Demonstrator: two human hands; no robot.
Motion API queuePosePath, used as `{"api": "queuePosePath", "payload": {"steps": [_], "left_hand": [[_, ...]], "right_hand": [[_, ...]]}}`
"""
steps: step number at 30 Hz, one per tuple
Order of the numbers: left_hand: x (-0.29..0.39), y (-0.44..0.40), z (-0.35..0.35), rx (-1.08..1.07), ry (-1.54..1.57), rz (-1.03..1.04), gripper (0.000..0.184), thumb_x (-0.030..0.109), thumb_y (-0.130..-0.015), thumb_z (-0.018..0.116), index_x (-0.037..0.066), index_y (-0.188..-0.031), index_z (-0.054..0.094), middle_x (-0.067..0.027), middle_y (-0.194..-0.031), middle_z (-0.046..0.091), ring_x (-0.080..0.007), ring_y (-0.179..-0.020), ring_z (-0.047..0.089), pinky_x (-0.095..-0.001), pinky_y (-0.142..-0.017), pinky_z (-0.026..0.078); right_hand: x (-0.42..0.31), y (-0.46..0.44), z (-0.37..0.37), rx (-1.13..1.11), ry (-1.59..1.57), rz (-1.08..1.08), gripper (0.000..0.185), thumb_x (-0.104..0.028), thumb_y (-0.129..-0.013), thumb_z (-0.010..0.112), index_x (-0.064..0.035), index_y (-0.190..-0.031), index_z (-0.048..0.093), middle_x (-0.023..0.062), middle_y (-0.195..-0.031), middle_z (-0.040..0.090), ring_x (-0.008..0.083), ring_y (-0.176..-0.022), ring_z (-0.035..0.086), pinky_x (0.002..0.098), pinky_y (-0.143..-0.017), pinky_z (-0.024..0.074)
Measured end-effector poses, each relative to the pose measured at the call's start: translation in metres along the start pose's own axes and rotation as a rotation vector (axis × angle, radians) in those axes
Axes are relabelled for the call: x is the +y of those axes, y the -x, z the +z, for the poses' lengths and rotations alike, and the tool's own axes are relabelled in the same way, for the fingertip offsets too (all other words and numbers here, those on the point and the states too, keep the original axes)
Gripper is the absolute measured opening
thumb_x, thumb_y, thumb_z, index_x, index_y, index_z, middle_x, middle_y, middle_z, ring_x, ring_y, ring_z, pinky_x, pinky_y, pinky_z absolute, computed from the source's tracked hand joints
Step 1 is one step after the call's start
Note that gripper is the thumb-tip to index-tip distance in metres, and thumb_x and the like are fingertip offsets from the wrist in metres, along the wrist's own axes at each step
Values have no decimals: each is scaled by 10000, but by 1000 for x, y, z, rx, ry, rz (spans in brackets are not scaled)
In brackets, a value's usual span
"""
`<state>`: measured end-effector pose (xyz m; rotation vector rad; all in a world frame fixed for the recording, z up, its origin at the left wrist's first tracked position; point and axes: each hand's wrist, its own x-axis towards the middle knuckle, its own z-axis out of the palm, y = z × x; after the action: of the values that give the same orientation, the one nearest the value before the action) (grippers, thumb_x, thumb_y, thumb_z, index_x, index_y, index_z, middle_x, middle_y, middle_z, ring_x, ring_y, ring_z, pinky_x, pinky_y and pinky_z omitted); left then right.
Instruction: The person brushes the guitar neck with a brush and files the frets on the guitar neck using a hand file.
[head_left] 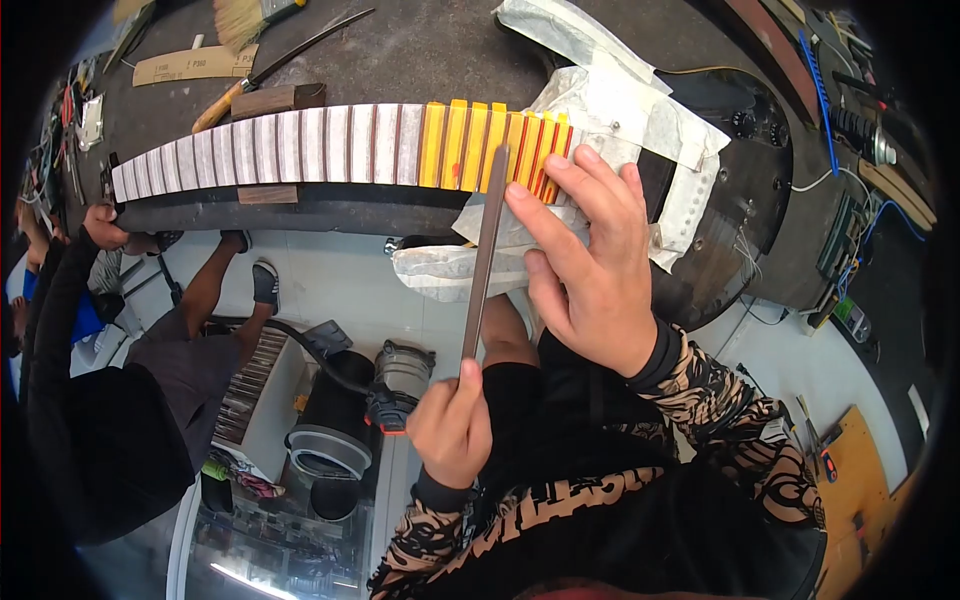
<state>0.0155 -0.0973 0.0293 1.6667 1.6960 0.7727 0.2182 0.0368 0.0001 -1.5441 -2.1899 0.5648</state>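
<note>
Clearly, fretboard: a long guitar fretboard (pixel 345 145) lies left to right along the near side of the dark bench (pixel 420 60), whitish strips between brown fret lines over most of its length.
Yellow section: toward the right end, yellow strips (pixel 475 147) cover the spaces, with reddish lines between some and one orange-red spot.
Flat metal file: grey, slim and straight, the file (pixel 485 255) crosses the yellow section, its far end over the strips and its near end past the bench edge.
Left hand: the left hand (pixel 450 428) is closed around the file's near end, thumb lying along it, forearm coming from the near side.
Right hand: the right hand (pixel 598 262) is palm down, fingers spread and pointing far left; the index fingertip is at the file's right edge, but whether it presses cannot be told.
Guitar body: right of the fretboard, the black body (pixel 750 208) is partly covered by pale masking tape (pixel 690 130).
Wooden blocks: one (pixel 280 98) sits at the fretboard's far side, another (pixel 268 195) at its near side.
Other person: a hand (pixel 105 228) is beside the fretboard's left end.
</note>
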Motion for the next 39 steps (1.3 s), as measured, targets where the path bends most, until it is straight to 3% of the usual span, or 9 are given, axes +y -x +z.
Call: {"api": "queuePosePath", "payload": {"steps": [3, 6, 7, 15, 22, 25, 28, 35, 39], "left_hand": [[5, -12, 4, 25, -25, -8, 517, -196, -977, 731, -51, -1473, 732, -125, -755, 561, -226, -613, 528, -331, -565, 424], [15, -76, 10, 2, -120, -16, 616, -172, -867, 777, 14, -1455, 779, -109, -832, 627, -270, -653, 605, -382, -610, 505], [9, -80, 14, 57, -47, 57, 541, -195, -975, 732, -24, -1488, 737, -89, -761, 532, -203, -609, 511, -326, -552, 408], [-6, -17, 3, 44, -59, 93, 527, -196, -944, 765, -18, -1440, 762, -97, -803, 593, -251, -630, 567, -330, -562, 450], [-2, 1, -4, -33, -95, 30, 505, -186, -947, 757, -19, -1424, 774, -105, -806, 572, -261, -628, 536, -358, -568, 439], [8, -38, 7, -17, -112, 22, 640, -136, -854, 799, 25, -1472, 767, -99, -826, 566, -302, -673, 581, -413, -611, 490], [16, -83, 19, -16, -54, -23, 630, -138, -857, 791, 28, -1465, 774, -108, -850, 585, -320, -686, 599, -428, -636, 512], [-5, 11, 4, 34, -74, 32, 531, -197, -962, 727, -21, -1462, 755, -106, -777, 530, -246, -624, 506, -359, -565, 415], [12, -61, 15, -39, -93, -37, 626, -152, -872, 764, 37, -1469, 776, -108, -853, 601, -309, -704, 611, -410, -645, 526]], "right_hand": [[0, 0, 2, 10, -2, -2, 780, -63, -844, 806, -242, -1594, 682, 105, -1650, 554, 376, -1599, 485, 635, -1339, 336], [0, 0, 2, 14, 3, -1, 783, -59, -842, 804, -244, -1593, 684, 104, -1651, 554, 375, -1597, 486, 637, -1342, 327], [0, 0, 2, 4, -4, -7, 776, -46, -838, 797, -233, -1584, 692, 118, -1654, 545, 389, -1603, 474, 651, -1345, 311], [1, 1, 2, -11, -26, -1, 761, -18, -831, 776, -206, -1565, 708, 145, -1660, 526, 413, -1619, 450, 678, -1353, 274], [2, 1, 2, 10, -2, 5, 755, -61, -835, 808, -233, -1563, 704, 106, -1651, 555, 376, -1598, 488, 642, -1344, 323], [1, 0, 3, 16, -1, 1, 754, -62, -837, 809, -236, -1563, 704, 106, -1645, 558, 376, -1598, 488, 644, -1343, 323], [-1, 0, 4, 24, 8, 2, 758, -61, -838, 806, -240, -1566, 702, 107, -1642, 560, 377, -1596, 489, 644, -1343, 322], [1, 0, 3, 26, 2, 4, 752, -64, -842, 798, -238, -1567, 702, 105, -1641, 561, 380, -1585, 499, 645, -1341, 323], [0, 0, 3, 10, -5, 0, 737, -19, -841, 765, -210, -1551, 714, 145, -1644, 532, 415, -1608, 461, 684, -1341, 289]]}}
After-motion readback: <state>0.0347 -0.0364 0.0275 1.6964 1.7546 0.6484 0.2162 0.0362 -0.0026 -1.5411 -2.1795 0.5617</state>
